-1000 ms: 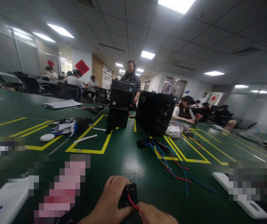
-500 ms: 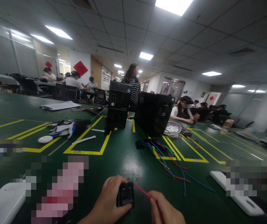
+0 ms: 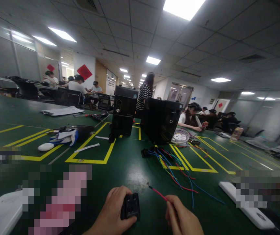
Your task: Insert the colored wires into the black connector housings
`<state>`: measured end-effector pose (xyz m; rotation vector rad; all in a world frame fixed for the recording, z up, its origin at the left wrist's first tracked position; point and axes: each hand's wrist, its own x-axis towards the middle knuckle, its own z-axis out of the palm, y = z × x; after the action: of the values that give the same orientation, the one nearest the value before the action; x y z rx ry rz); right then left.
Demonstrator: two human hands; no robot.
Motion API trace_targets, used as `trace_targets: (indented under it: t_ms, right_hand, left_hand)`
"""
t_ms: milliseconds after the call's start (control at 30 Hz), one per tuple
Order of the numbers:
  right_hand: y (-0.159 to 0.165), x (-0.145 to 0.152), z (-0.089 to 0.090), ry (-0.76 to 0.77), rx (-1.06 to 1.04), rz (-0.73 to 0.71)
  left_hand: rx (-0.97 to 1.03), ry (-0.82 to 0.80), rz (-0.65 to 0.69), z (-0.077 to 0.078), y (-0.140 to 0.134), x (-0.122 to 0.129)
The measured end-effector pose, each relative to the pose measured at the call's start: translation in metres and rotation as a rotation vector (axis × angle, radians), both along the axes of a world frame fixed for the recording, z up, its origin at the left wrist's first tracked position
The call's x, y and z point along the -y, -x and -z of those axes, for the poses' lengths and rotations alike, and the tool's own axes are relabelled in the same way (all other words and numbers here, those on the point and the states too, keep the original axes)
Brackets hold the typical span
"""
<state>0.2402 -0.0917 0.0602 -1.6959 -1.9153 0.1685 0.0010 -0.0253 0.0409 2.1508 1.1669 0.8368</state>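
Block [image 3: 130, 206] over table [image 3: 100, 178], grasped by left hand [image 3: 114, 209]; right hand [image 3: 180, 213] pinches red wire [image 3: 158, 193], tip clear of block. Likely wiring step, fitting or removal unclear; next probably calls for steady block.

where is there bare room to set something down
Bare green table shows beyond the left hand, between the yellow tape rectangle and the coloured wires. Crowded: where those wires spread before the right-hand computer case, and around the glove.

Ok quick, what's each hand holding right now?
Left hand: closed around a black slotted plastic block.
Right hand: closed, pinching a thin red wire with a black tip.
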Motion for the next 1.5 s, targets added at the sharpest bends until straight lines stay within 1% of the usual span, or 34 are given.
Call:
trace_targets:
  t_ms: [67,133,167,267,333,467,567,667,733,800,867,1000,1133,1200,1267,1367,1433,1500]
  right_hand:
    - [-0.016,-0.005,-0.009,0.027,0.089,0.067]
    - [-0.027,-0.01,-0.016,0.026,0.191,0.148]
    - [-0.031,-0.013,-0.018,0.026,0.248,0.167]
    - [-0.038,-0.02,-0.018,0.034,0.412,0.187]
    - [-0.041,-0.024,-0.015,0.054,0.475,0.207]
    - [-0.044,-0.028,-0.013,0.067,0.494,0.22]
    - [-0.046,-0.028,-0.018,0.07,0.495,0.214]
    - [-0.055,-0.027,-0.026,0.047,0.472,0.174]
    - [-0.07,-0.028,-0.031,0.009,0.444,0.207]
    - [-0.094,-0.03,-0.035,-0.015,0.428,0.318]
    - [-0.122,-0.033,-0.037,0.002,0.431,0.436]
    - [-0.174,-0.036,-0.036,0.117,0.458,0.603]
    - [-0.208,-0.032,-0.024,0.24,0.474,0.681]
    - [-0.217,-0.029,-0.016,0.279,0.478,0.689]
    - [-0.22,-0.026,-0.008,0.287,0.491,0.686]
    - [-0.213,-0.027,-0.003,0.227,0.526,0.667]
    - [-0.204,-0.032,-0.004,0.171,0.543,0.607]
    - [-0.194,-0.039,-0.006,0.129,0.544,0.508]
  left_hand:
    - [0.0,0.019,-0.003,-0.001,0.0,0.001]
    - [0.002,0.023,-0.01,-0.001,0.0,0.001]
    - [0.001,0.019,-0.014,-0.001,0.0,0.001]
    - [-0.01,0.012,-0.014,0.003,0.0,-0.001]
    - [-0.019,0.012,-0.007,0.007,0.0,-0.004]
    - [-0.02,-0.018,-0.011,0.014,0.001,-0.007]
    - [-0.018,-0.034,0.006,0.016,0.002,-0.006]
    - [-0.004,-0.048,-0.024,0.014,0.001,-0.005]
    - [0.005,-0.048,-0.035,0.013,0.0,-0.004]
    - [0.01,-0.043,-0.033,0.011,-0.001,-0.004]
    - [0.013,-0.041,-0.042,0.009,-0.001,-0.003]
    - [0.009,-0.032,-0.026,0.01,0.001,-0.004]
    - [-0.008,-0.005,0.014,0.013,0.003,-0.007]
    - [-0.009,0.004,0.014,0.014,0.003,-0.008]
    - [-0.001,-0.002,-0.001,0.014,0.003,-0.007]
    - [-0.001,-0.013,-0.012,0.013,0.002,-0.004]
    - [-0.002,-0.019,-0.017,0.013,0.001,-0.004]
    - [-0.004,-0.03,-0.012,0.014,0.001,-0.005]
